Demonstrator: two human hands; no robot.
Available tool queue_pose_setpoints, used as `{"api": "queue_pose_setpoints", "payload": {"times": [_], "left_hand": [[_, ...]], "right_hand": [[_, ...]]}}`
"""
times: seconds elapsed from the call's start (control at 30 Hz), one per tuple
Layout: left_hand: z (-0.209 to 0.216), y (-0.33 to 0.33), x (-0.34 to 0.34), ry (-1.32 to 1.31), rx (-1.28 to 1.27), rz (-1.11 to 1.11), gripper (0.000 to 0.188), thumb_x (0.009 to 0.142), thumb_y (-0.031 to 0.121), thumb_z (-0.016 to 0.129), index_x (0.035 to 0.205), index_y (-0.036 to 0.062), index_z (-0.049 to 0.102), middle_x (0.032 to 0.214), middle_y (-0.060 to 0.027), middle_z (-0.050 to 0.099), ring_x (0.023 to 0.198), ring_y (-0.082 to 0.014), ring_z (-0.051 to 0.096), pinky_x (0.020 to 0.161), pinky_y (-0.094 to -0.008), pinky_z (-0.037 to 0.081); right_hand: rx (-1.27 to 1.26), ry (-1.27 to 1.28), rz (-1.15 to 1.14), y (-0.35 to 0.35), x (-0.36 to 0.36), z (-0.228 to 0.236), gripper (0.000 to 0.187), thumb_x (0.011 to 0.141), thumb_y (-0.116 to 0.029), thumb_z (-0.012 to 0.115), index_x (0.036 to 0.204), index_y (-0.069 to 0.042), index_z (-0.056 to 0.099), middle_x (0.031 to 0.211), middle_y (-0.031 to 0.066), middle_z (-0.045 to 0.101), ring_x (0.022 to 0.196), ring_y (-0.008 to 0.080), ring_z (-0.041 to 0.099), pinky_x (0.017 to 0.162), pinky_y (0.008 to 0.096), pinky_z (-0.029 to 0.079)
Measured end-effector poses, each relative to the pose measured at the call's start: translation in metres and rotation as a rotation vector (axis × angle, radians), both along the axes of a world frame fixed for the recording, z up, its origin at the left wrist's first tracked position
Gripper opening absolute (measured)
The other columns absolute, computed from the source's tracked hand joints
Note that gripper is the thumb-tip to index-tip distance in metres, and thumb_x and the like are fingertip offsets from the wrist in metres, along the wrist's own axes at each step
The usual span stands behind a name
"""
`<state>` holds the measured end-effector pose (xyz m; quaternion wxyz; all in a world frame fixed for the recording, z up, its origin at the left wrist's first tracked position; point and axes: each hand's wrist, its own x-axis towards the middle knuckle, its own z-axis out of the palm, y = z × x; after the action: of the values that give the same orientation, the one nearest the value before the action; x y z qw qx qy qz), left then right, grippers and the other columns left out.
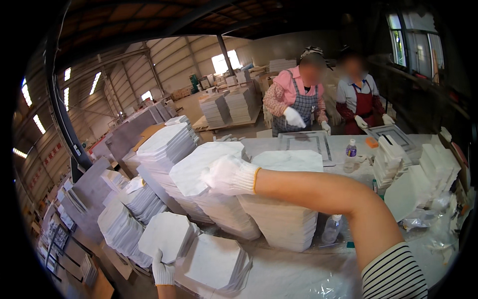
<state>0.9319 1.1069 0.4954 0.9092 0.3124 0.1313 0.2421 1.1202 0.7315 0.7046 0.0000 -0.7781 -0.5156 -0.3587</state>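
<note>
My right hand [231, 175], in a white knitted glove with a yellow-edged cuff, reaches across to a tall stack of white, grey-veined marble tiles with cut corners. Its bent fingers are closed at the near edge of the top marble tile [191, 162]; the fingertips are partly hidden. Low on the left, my gloved left hand [162, 271] grips the near edge of another marble tile [165, 234], thumb along the edge and other fingers mostly out of sight. That tile lies over a short stack, beside a second short stack of tiles [211, 261].
More tile stacks [281, 217] stand close by on the table [289, 276]. Clear bottles [331, 229] stand right of them. Smaller tiles [423, 179] and crumpled plastic [420, 219] lie on the right. Across the table, two people in aprons [301, 107] handle framed panels [306, 144].
</note>
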Motion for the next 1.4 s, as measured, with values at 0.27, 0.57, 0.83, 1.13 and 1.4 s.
{"api": "queue_pose_setpoints", "payload": {"times": [0.27,0.57,0.83,1.13,1.4], "left_hand": [[0.015,-0.054,-0.081,-0.041,0.057,-0.027,0.045,0.099,0.017,0.056,0.139,-0.0025,0.049,0.135,-0.0169,0.06,0.123,-0.0346,0.06,0.106,-0.0515,0.051],[-0.006,-0.098,-0.115,0.016,0.073,-0.075,0.051,0.093,0.011,0.059,0.142,-0.0006,0.047,0.138,-0.0171,0.059,0.125,-0.0367,0.058,0.109,-0.0533,0.048],[0.001,-0.138,-0.139,-0.027,0.04,-0.13,0.056,0.09,0.011,0.062,0.142,-0.0017,0.046,0.138,-0.0179,0.058,0.126,-0.0378,0.058,0.109,-0.0536,0.048],[0.037,-0.165,-0.175,0.0,0.17,-0.076,0.051,0.088,0.013,0.066,0.132,-0.0083,0.051,0.127,-0.0199,0.064,0.113,-0.0353,0.065,0.099,-0.0489,0.055],[0.056,-0.171,-0.204,0.136,0.39,-0.045,0.048,0.081,0.018,0.072,0.117,-0.0124,0.062,0.108,-0.016,0.07,0.096,-0.0236,0.07,0.082,-0.035,0.057]], "right_hand": [[-0.028,0.034,-0.07,-0.001,-0.003,0.001,0.037,0.079,-0.04,0.073,0.088,-0.006,0.062,0.077,0.0145,0.068,0.073,0.0325,0.07,0.059,0.0446,0.055],[0.092,-0.199,-0.012,-0.006,-0.01,0.039,0.019,0.083,-0.026,0.065,0.076,-0.01,0.06,0.071,0.0106,0.063,0.069,0.0295,0.067,0.054,0.0404,0.053],[0.202,-0.376,0.129,-0.002,-0.001,0.052,0.008,0.085,-0.02,0.063,0.082,-0.014,0.059,0.066,0.0044,0.061,0.064,0.0232,0.066,0.055,0.0368,0.052],[0.232,-0.457,0.081,-0.024,-0.041,0.121,0.023,0.089,-0.034,0.067,0.089,-0.013,0.058,0.064,0.0069,0.064,0.063,0.0275,0.068,0.054,0.0402,0.053],[0.473,-0.257,0.18,-0.056,-0.14,0.161,0.017,0.091,-0.022,0.066,0.094,-0.005,0.069,0.075,0.0197,0.064,0.068,0.0348,0.067,0.059,0.039,0.052]]}}
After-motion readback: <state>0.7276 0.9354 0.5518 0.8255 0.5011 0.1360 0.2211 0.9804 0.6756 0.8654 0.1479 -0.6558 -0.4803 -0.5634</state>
